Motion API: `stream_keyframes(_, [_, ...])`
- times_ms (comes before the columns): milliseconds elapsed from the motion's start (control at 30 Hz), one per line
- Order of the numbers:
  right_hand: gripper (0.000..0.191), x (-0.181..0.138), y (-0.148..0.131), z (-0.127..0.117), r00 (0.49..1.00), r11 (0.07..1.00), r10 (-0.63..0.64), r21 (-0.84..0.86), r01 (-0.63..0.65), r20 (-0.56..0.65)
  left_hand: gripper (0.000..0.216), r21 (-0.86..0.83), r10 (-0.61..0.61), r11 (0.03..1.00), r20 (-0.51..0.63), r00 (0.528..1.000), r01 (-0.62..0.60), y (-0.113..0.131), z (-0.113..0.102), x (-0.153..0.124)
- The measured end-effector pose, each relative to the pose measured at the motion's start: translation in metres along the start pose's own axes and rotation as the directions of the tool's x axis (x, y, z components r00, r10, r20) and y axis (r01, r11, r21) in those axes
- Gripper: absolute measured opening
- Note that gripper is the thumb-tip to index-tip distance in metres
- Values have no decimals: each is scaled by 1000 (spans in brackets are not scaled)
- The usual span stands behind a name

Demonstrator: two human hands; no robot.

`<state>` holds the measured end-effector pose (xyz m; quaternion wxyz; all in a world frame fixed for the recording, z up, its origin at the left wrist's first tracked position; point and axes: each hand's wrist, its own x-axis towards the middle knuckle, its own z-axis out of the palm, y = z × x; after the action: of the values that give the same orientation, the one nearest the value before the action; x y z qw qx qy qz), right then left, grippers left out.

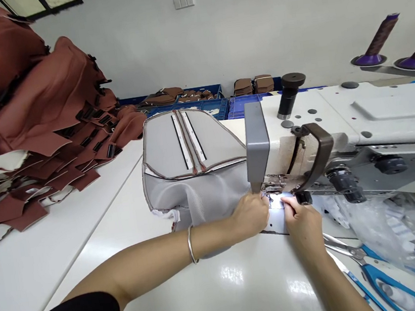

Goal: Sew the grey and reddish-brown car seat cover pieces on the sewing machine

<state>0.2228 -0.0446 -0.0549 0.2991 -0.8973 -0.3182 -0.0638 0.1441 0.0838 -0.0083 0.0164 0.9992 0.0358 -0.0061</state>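
A grey padded seat cover [193, 162] with brown piping and two white strips lies on the white table [224, 286], its edge under the sewing machine [341, 127]. My left hand [249, 215], a silver bangle on its wrist, has its fingers closed in a pinch on the cover's edge at the presser foot [273, 190]. My right hand [303, 217] sits just right of the needle, fingers curled and pinching the same fabric edge on the lit needle plate.
A tall heap of brown leather-like pieces [27, 123] fills the left table. Blue-handled scissors [375, 268] lie right of my forearm, beside crumpled clear plastic bags [396, 227]. Two thread cones [380, 43] stand behind the machine. Blue crates [216, 107] with brown parts line the wall.
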Motion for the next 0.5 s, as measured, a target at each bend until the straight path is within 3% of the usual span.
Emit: stream_keyframes(500, [34, -1, 1, 0, 999, 1000, -27, -9, 27, -29, 18, -106, -47, 993, -2, 999, 46, 2, 0, -14])
